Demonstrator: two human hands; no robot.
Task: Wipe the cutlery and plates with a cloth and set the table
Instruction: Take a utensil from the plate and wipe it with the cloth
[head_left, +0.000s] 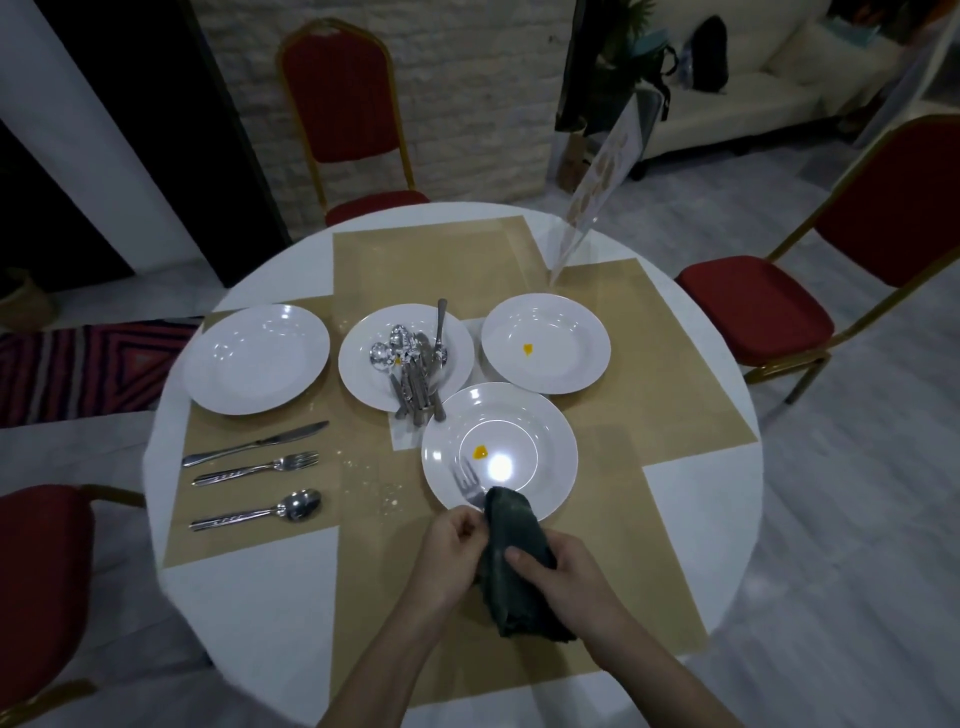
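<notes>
Dark cloth (511, 561) wraps fork (470, 488) over stained plate (550, 457); cutlery pile (413, 369) behind.

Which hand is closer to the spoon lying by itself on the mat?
Left. The left hand is just right of the spoon, holding the fork. The right hand is farther right, beyond the cloth it grips.

One head-worn wide-angle view looks forward and steeply down, close over a round table (260, 597), chairs toward twelve and two o'clock.
</notes>
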